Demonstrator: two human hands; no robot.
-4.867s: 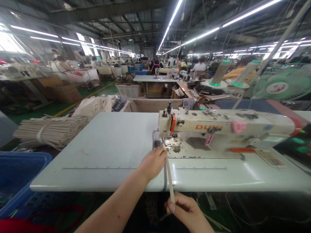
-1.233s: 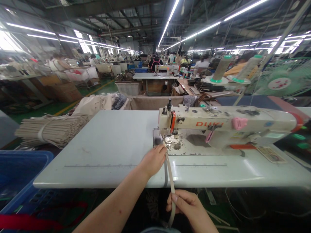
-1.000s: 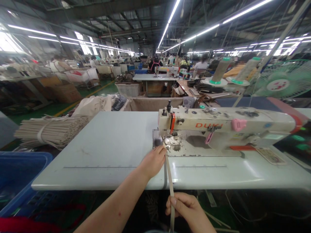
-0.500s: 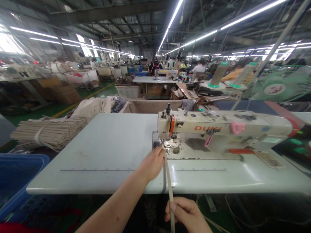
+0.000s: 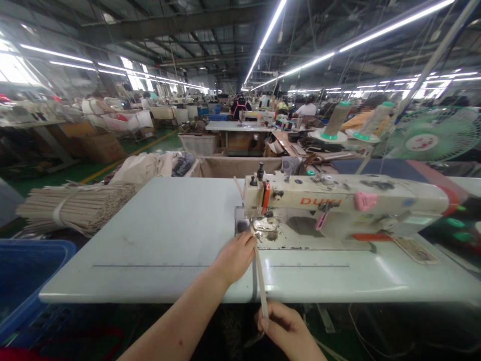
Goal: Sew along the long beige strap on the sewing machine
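A narrow beige fabric strip (image 5: 260,276) runs from the needle area of the sewing machine (image 5: 345,198) down over the table's front edge. My left hand (image 5: 236,256) lies on the table just in front of the presser foot, its fingers closed together on the strip. Below the table edge, my right hand (image 5: 287,328) pinches the strip's lower part between thumb and fingers. Beyond the machine head, on its left side, a thin piece of beige strip (image 5: 238,188) sticks up. The needle point is hard to make out.
A tied bundle of beige strips (image 5: 75,205) lies left of the white table (image 5: 161,225). At the lower left stands a blue plastic basket (image 5: 37,265). Thread cones (image 5: 334,123) and a green fan (image 5: 428,138) are at the right. Other people sit further back.
The strip has fed away from me; a piece of it now shows behind the machine head. Its lower part has drawn up, with a short end showing by my right hand.
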